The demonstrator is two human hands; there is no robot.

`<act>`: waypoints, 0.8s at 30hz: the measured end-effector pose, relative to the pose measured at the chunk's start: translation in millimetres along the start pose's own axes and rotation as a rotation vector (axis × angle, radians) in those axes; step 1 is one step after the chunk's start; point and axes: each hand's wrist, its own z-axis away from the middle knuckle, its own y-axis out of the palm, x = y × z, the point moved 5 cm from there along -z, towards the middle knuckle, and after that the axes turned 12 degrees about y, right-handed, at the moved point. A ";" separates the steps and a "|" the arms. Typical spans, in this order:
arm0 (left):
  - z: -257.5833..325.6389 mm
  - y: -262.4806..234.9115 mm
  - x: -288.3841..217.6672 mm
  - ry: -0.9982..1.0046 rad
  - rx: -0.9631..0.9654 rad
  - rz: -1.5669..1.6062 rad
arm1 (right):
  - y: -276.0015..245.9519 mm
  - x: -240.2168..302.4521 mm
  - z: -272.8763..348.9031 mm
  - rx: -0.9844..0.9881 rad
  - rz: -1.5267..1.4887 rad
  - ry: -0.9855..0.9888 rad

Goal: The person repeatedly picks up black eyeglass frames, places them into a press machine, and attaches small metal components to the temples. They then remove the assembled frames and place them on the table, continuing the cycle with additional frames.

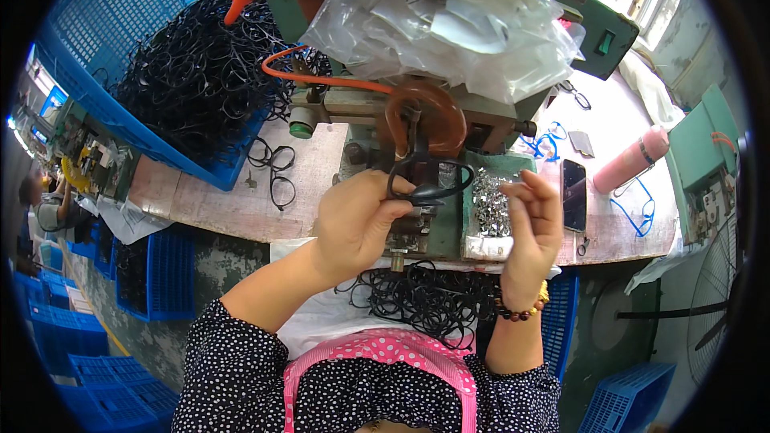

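Note:
My left hand [353,216] is closed on a black eyeglass frame [433,193], thumb and fingers pinching its left side. The frame is held under the coiled orange-brown hose [425,116] at the middle of a green bench machine. Over the right edge of a green tray [468,228] of small shiny metal pieces [492,204] is my right hand [536,216]. Its fingers are curled in toward the thumb, and anything between the tips is too small to make out. A heap of black eyeglass frames [425,297] lies on the white cloth across my lap.
A blue basket [144,132] full of black frames stands at the left, beside loose frames [281,172] on the table. A plastic bag [449,24] covers the machine's top. To the right are a phone [573,195], a pink bottle [634,159], blue frames [638,208] and a fan [714,305].

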 end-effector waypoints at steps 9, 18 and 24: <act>8.3 0.3 4.0 0.105 -0.020 0.000 | -61.7 -59.8 0.0 -0.278 0.413 0.091; 1.5 -10.6 -5.9 0.213 -0.003 -0.173 | -11.8 -53.1 -4.7 -0.024 1.135 -0.267; 68.9 -110.4 95.7 -0.288 -0.199 -0.634 | -22.9 -46.0 -2.6 -0.095 1.036 -0.125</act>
